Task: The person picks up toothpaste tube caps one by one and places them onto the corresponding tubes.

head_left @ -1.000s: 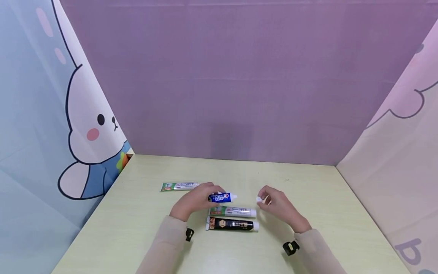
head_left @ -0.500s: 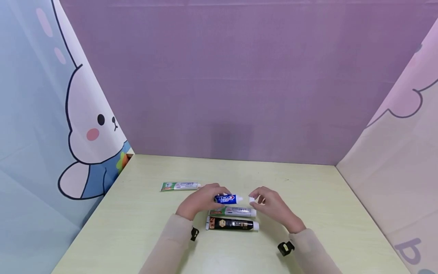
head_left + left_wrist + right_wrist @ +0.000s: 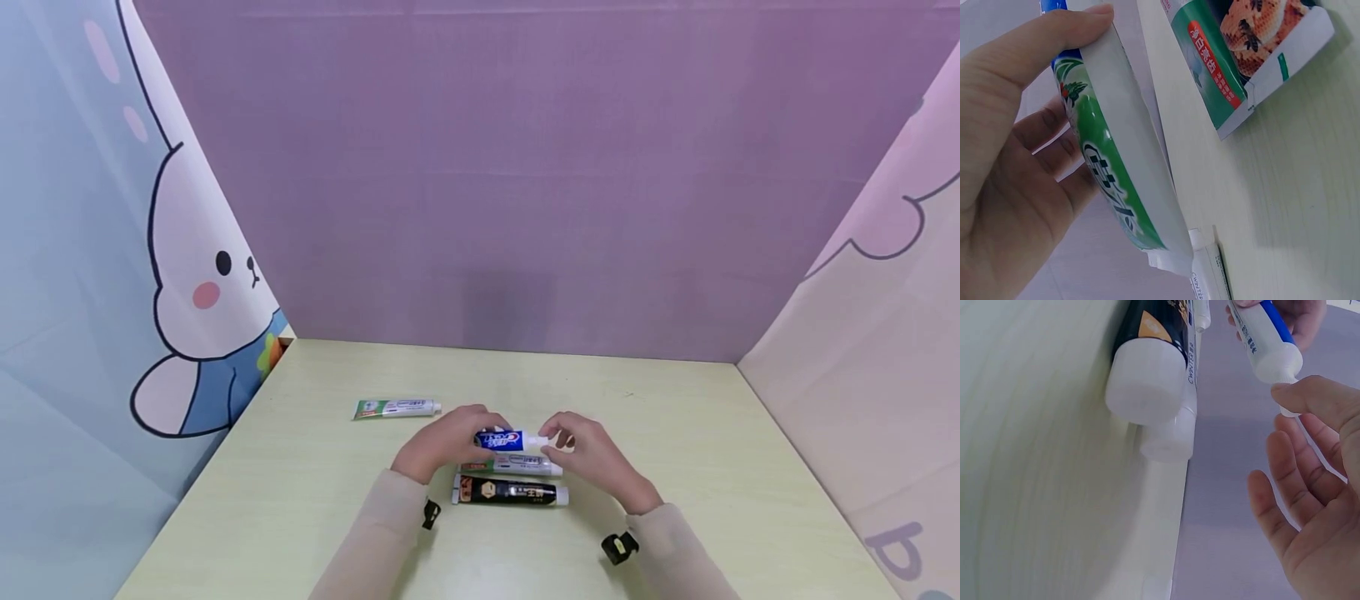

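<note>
At the far left a cloth printed with a cartoon rabbit [image 3: 198,275] hung beside the table [image 3: 330,500], and on the tabletop just right of it a green-and-white tube [image 3: 397,408] lay on its own. Next came the left hand [image 3: 453,442], which held the blue toothpaste tube [image 3: 501,440] above the table, its fingers pinching the tube's body, the thumb on one face and some of the others behind, with the nozzle end pointing right. Below it in the head view a second green-and-white tube [image 3: 528,464] lay alongside the black tube [image 3: 510,490], each with a white cap at its right end. At the nozzle was the small white cap [image 3: 542,442], pinched between the thumb and forefinger of the right hand [image 3: 592,454], whose remaining fingers were loosely bent and spread apart. The change was there: half a second earlier a gap had parted cap and nozzle; now the hands had drawn together and the gap had closed. To judge by that, the work had passed from lining up the two pieces to joining them, though whether the cap was seated could not be told
</note>
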Demonstrator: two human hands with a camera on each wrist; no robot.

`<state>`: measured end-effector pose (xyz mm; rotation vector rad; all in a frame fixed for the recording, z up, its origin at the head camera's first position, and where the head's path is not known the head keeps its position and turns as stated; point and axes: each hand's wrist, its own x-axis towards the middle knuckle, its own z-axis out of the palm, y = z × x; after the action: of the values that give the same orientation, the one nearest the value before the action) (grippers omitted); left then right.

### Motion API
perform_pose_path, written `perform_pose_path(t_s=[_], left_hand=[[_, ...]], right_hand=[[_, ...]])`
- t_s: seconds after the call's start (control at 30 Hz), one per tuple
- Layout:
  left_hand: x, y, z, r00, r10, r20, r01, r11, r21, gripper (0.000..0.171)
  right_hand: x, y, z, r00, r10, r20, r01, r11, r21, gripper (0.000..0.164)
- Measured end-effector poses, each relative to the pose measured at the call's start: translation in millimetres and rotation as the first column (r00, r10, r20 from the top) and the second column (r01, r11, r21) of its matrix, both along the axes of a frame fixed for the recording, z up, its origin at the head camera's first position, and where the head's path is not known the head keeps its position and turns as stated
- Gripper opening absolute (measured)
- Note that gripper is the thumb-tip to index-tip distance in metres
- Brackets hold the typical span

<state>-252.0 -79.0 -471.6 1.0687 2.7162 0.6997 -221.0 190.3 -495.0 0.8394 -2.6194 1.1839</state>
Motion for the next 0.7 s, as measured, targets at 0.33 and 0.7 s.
perform_pose_path(t_s=[0.33,0.7], left_hand=[[-0.3,1.4,0.4,1.000,0.003,0.007,-0.003,1.000,-0.009,0.040],[1.8,1.8,3.1,1.000,0.008,0.017,-0.008,1.000,0.005,0.040]], right_hand=[[2.6,-4.3,0.0,0.999,0.016,0.043,-0.015,0.999,-0.037,0.017],[5.3,-6.8,2.8,0.989,-0.005,0.147,0.012,0.999,-0.049,0.014]])
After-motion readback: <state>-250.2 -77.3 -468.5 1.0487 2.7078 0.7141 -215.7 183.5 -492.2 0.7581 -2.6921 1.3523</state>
